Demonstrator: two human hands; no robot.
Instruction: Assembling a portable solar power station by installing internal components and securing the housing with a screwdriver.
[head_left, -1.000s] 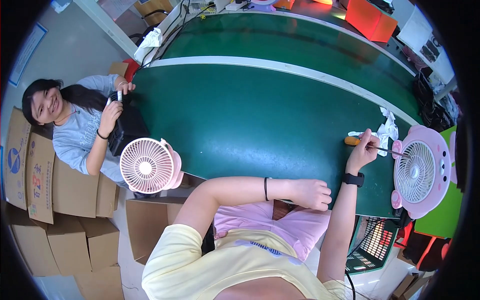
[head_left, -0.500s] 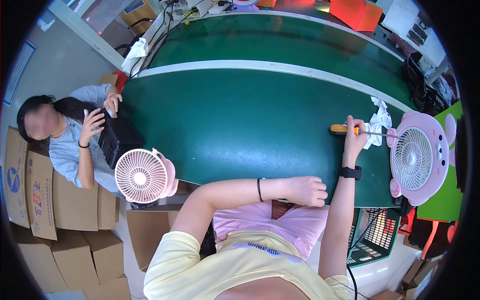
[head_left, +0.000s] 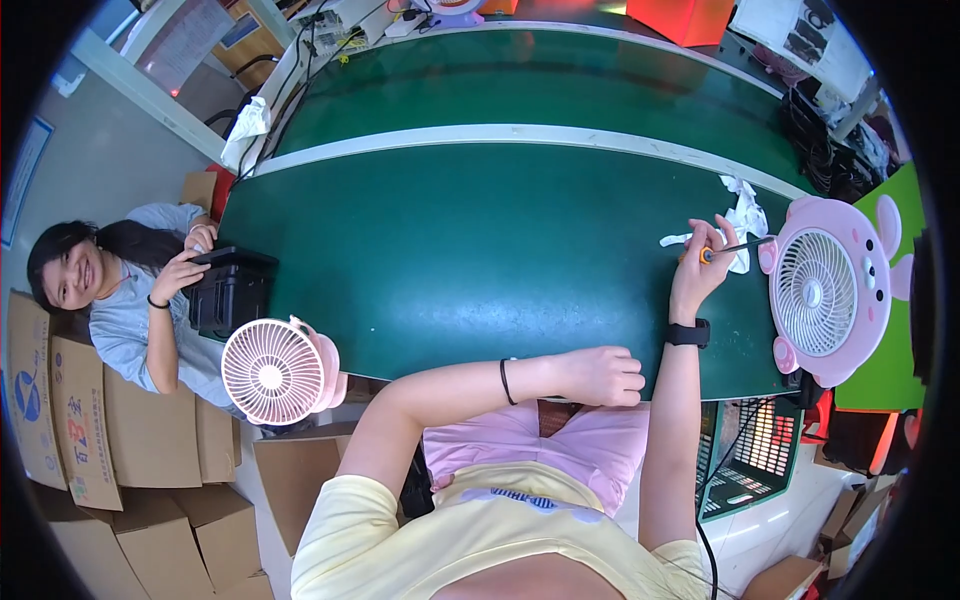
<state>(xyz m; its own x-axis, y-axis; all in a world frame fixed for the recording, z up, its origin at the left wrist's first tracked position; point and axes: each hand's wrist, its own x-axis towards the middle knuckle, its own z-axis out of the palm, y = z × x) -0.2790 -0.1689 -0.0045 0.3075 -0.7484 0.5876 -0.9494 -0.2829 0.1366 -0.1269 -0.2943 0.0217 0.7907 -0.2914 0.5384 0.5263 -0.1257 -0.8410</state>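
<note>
My right hand (head_left: 705,262) is closed around a screwdriver (head_left: 708,256) with an orange handle, largely covered by my fingers. Its dark shaft points right, its tip beside a pink paw on the large pink animal-shaped fan (head_left: 863,323). That fan stands at the table's right end, with rabbit-like ears and a white round grille. My left hand (head_left: 608,377) rests at the table's near edge, fingers curled in, nothing visible in them. A crumpled white tissue (head_left: 746,215) lies just beyond my right hand.
A small pink fan (head_left: 272,372) stands at the near left corner of the green table (head_left: 480,260). Beyond it, a co-worker's hands (head_left: 180,275) touch a black case (head_left: 232,292). Cardboard boxes (head_left: 150,410) are stacked at left; a green crate (head_left: 745,465) sits below the table's right side.
The screwdriver has turned in my right hand, so less handle shows and its tip is nearer the paw. The co-worker's hands have come down onto the case. The view has shifted slightly.
</note>
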